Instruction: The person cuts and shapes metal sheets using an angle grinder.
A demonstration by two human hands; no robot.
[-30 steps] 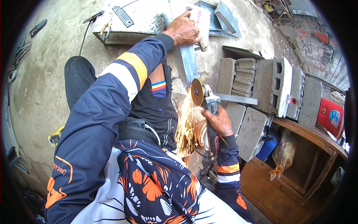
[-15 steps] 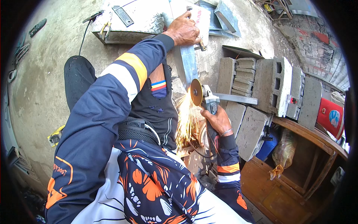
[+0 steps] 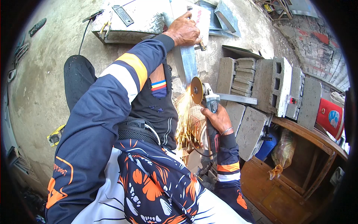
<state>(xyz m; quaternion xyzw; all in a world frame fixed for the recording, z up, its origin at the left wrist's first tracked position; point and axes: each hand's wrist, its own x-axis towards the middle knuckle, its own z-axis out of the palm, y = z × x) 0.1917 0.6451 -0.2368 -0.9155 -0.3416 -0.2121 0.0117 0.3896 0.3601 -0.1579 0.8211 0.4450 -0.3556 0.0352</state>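
Note:
My right hand [image 3: 219,118] is wrapped around a grey and dark angle grinder [image 3: 212,103], its thumb lying along the body. The grinder's thin disc [image 3: 197,90] stands at the near end of a shiny metal profile [image 3: 188,63], and a stream of sparks [image 3: 183,115] pours down toward me beside my leg. Farther up, my left hand [image 3: 184,30] is closed over the same profile, pressing it on the low bench. Its fingertips are partly hidden. A small tool with a brass-coloured end [image 3: 202,46] pokes out beside that hand.
A low metal bench [image 3: 145,26] carries a flat metal plate [image 3: 123,15] and pliers [image 3: 107,30]. Concrete blocks [image 3: 263,82] stand on the right, with a metal strip [image 3: 238,98] across them. A wooden cabinet [image 3: 276,186] lies nearer; a tape measure [image 3: 56,136] sits left.
The grinder's disc has shifted very slightly, and the spark stream is a little narrower. My left hand keeps its place on the metal profile.

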